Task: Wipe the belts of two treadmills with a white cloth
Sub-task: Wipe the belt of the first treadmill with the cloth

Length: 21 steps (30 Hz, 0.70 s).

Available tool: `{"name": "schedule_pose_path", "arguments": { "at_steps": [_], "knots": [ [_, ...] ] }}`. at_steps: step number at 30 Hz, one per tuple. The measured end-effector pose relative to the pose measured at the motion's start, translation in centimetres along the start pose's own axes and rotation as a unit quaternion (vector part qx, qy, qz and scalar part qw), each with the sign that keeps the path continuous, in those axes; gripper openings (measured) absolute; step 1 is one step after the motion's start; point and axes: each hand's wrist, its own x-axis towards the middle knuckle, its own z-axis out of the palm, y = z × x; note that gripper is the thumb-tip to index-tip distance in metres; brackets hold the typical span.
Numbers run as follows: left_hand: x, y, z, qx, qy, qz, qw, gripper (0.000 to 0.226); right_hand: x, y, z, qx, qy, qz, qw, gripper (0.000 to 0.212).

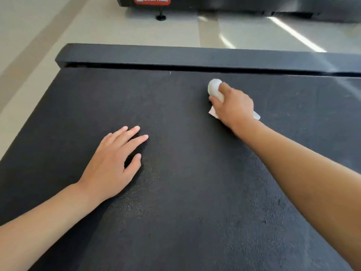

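The right hand (232, 106) gripped a bunched white cloth (215, 89) on the far right of the black textured treadmill belt (185, 192); the left hand (111, 165) lay flat, fingers spread, near left. Beyond a dark side rail (175, 55), another black treadmill (214, 2) stood on the pale floor (97, 26).

A pale, glossy floor (97, 32) with broad beige stripes runs behind, catching bright streaks of reflected light (297, 34) (right side). At the top edge stands another dark machine (214, 2) bearing a red badge (152, 0).
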Motion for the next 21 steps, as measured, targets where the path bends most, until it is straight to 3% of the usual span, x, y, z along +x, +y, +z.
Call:
{"name": "schedule_pose_path", "arguments": {
  "at_steps": [2,4,7,9,10,11,13,15,16,18,21],
  "knots": [
    [0.0,0.0,-0.1,0.005,-0.002,0.002,1.0,0.056,-4.0,-4.1,0.9,0.024,-0.051,-0.079,0.995,0.031],
    [0.0,0.0,-0.1,0.014,-0.003,0.005,1.0,0.057,-10.9,-8.7,0.9,0.066,-0.106,-0.214,0.969,0.034],
    [0.1,-0.1,0.1,0.021,0.001,0.012,1.0,0.056,-20.1,-11.1,-1.1,0.118,-0.203,-0.432,0.871,0.032],
    [0.1,-0.1,0.1,0.022,0.007,0.014,1.0,0.056,-20.8,-9.3,-1.5,0.144,-0.22,-0.482,0.836,0.028],
    [0.1,-0.1,0.2,0.022,0.009,0.013,1.0,0.056,-19.2,-7.9,-1.5,0.13,-0.182,-0.467,0.855,0.028],
    [0.1,0.0,0.2,0.02,0.01,0.011,1.0,0.056,-16.3,-6.4,-1.3,0.1,-0.122,-0.411,0.898,0.03],
    [0.1,0.0,0.3,0.015,0.011,0.006,1.0,0.055,-8.4,-2.1,-1.3,0.005,-0.06,-0.199,0.978,0.033],
    [0.0,0.2,0.2,0.009,0.014,0.004,1.0,0.055,-1.5,2.8,-1.7,-0.046,-0.01,0.002,0.999,0.037],
    [0.0,0.3,0.1,0.009,0.018,0.004,1.0,0.054,0.1,4.1,-1.6,-0.052,0.001,0.056,0.997,0.039],
    [0.1,0.3,0.1,0.011,0.019,0.008,1.0,0.055,-1.0,2.8,-1.3,-0.063,-0.01,0.02,0.998,0.038],
    [0.1,0.1,0.2,0.009,0.017,0.005,1.0,0.055,-11.0,-4.1,-0.3,0.003,-0.096,-0.198,0.976,0.038]
  ]
}}
